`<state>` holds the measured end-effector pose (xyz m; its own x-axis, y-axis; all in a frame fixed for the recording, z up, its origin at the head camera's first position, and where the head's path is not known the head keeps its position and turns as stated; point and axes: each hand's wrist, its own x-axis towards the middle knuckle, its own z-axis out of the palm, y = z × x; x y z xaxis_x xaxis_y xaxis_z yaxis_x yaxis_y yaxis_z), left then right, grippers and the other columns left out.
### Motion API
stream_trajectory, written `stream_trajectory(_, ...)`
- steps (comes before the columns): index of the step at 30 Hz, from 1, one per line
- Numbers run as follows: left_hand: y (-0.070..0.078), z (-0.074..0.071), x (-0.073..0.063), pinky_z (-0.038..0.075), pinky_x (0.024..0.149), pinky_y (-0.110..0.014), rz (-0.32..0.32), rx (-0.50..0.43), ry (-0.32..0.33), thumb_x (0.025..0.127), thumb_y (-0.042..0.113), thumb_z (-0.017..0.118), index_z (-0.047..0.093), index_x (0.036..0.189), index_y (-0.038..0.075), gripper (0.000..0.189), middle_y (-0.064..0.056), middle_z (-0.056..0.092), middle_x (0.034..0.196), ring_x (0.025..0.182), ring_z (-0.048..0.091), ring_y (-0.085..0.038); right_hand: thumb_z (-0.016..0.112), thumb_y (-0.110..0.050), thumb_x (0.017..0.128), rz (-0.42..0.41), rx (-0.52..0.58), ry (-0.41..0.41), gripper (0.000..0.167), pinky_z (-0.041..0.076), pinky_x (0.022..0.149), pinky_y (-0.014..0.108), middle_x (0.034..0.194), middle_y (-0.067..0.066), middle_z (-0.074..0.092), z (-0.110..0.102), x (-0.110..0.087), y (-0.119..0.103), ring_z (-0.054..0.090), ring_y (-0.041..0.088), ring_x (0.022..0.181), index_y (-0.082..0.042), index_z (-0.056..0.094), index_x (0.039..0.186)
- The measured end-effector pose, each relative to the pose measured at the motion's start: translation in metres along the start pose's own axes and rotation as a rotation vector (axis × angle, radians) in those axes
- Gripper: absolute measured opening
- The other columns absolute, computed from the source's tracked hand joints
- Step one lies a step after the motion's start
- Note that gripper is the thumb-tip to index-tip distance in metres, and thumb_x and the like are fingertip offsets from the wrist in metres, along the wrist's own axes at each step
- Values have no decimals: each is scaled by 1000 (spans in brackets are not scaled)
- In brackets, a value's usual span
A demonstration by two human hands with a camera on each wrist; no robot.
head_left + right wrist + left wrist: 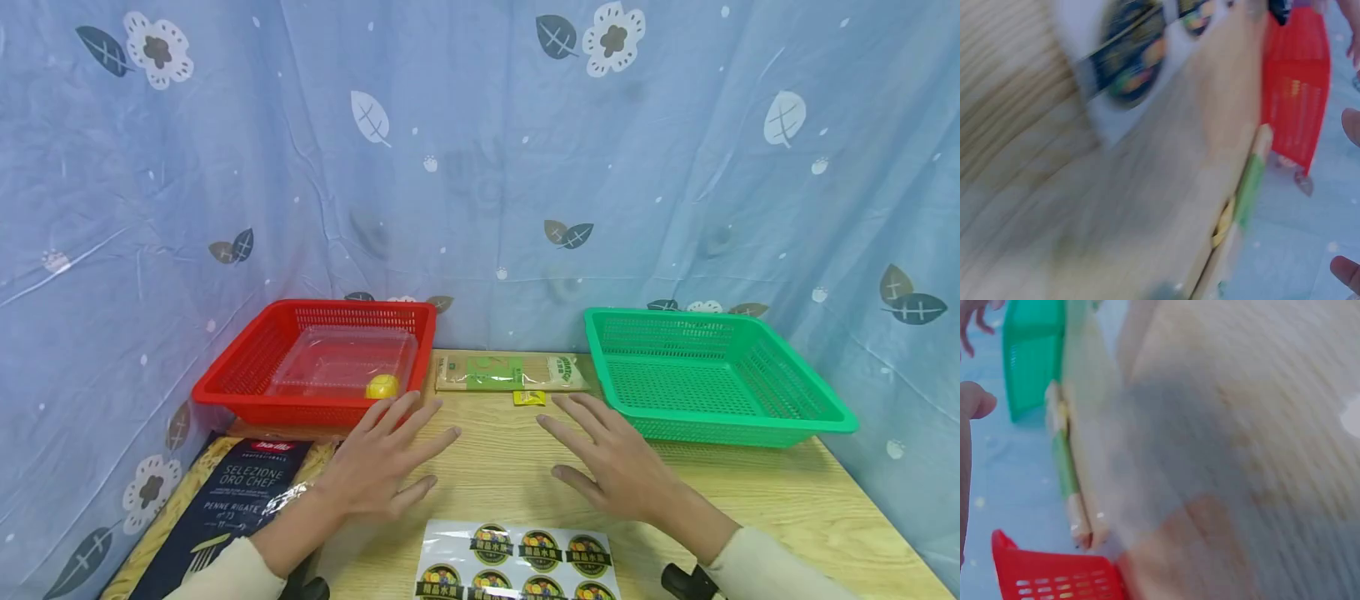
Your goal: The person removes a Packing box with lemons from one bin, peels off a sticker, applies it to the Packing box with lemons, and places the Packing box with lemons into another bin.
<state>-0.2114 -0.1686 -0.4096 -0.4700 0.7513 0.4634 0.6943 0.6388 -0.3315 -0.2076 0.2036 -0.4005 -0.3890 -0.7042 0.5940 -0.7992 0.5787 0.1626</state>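
Blue curtain (480, 192) backs a wooden tabletop (495, 467); left hand (381, 467) and right hand (617, 458) hover above it, fingers spread, holding nothing; ahead between them, nearer the right, lies the yellow packet (529, 398), long axis crosswise, just before the noodle pack (510, 373).

The head camera looked forward and down across the table (495, 467) to the curtain (480, 167), while the wrist cameras, tipped sideways, sat close above the table, both catching the noodle packet (517, 373) and red basket (292, 412).
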Motion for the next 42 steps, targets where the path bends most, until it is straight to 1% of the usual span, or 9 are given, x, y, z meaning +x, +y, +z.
stream_trajectory(3,-2,-3,-1,36,109,-57,-51,-23,36,87,49,58,50,149,30,65,-11,45,154,135,41,-38,67,-38,96,21,69,52,63,44,103,54,154,15,45,2,11,-4,47,36,135,-13,47,151)
stream_trajectory(9,-3,-6,-7,44,101,-53,-161,-75,69,85,46,64,53,147,28,66,-10,51,146,128,46,-35,65,-40,98,112,143,64,61,48,99,53,150,13,47,5,29,-13,48,31,132,-12,46,150)
stream_trajectory(15,-4,-7,-15,50,93,-48,-345,-195,138,81,37,77,60,138,22,61,-7,59,132,116,54,-25,74,-29,92,163,215,87,65,42,105,51,144,12,50,8,42,-19,48,29,131,-10,46,148)
stream_trajectory(19,-5,-7,-22,52,89,-47,-481,-272,206,81,31,79,64,132,17,54,-4,63,123,110,57,-22,76,-24,90,202,244,106,65,45,102,50,143,12,50,12,49,-20,49,29,130,-9,48,146)
stream_trajectory(24,-10,-6,-27,55,84,-47,-604,-326,282,84,26,78,65,125,11,46,-6,67,113,103,60,-22,76,-23,90,238,259,127,63,46,101,52,143,13,52,16,59,-17,49,31,130,-6,49,145)
stream_trajectory(29,-13,-6,-35,54,78,-48,-699,-353,266,86,25,77,66,122,9,41,-7,68,106,98,62,-23,75,-24,91,273,296,89,61,46,103,52,141,14,53,18,70,-17,51,31,131,-4,49,143)
stream_trajectory(34,-15,-4,-37,57,79,-49,-844,-448,265,90,23,75,67,116,7,31,-8,70,106,96,66,-26,72,-26,95,320,338,17,61,44,107,52,143,15,53,17,86,-14,50,31,134,-4,48,146)
stream_trajectory(38,-20,-1,-36,57,77,-39,-977,-507,338,92,21,75,71,107,9,20,-5,74,97,88,66,-21,70,-25,96,338,389,-9,61,45,105,53,144,16,54,16,102,-11,52,34,132,-3,46,147)
stream_trajectory(42,-24,-2,-35,53,73,-20,-1143,-601,391,96,25,71,72,100,9,16,-6,74,89,80,65,-14,70,-23,96,411,531,-25,61,53,95,47,146,15,52,17,116,-14,55,33,128,-3,44,147)
